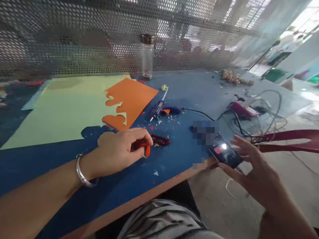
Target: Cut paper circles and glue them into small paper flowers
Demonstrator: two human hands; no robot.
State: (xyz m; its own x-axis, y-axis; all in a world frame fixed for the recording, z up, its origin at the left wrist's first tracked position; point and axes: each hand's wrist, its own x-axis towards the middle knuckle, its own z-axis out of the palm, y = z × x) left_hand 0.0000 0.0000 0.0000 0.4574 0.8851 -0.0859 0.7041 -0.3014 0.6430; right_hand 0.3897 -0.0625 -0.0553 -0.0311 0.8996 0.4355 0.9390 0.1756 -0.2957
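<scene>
My left hand [122, 146], with a silver bangle at the wrist, is closed in a pinch on a small orange paper piece [148, 151]. Beside those fingers lies a dark red, loop-shaped thing [161, 140], partly hidden by the hand; it may be a scissors handle. At the table's front edge my right hand [254, 172] has its thumb and fingers around the near end of a dark phone [225, 152], whose screen shows a bright reflection. A sheet of orange paper [136, 99] with curved cutouts rests on large pale green sheets [62, 109].
A glue gun [157, 111] lies mid-table among paper scraps, its cord running right to a magenta box [244, 110] and tangled cables. A clear bottle [147, 59] stands by the perforated metal panel [99, 36]. Red bars [294, 136] jut in at right.
</scene>
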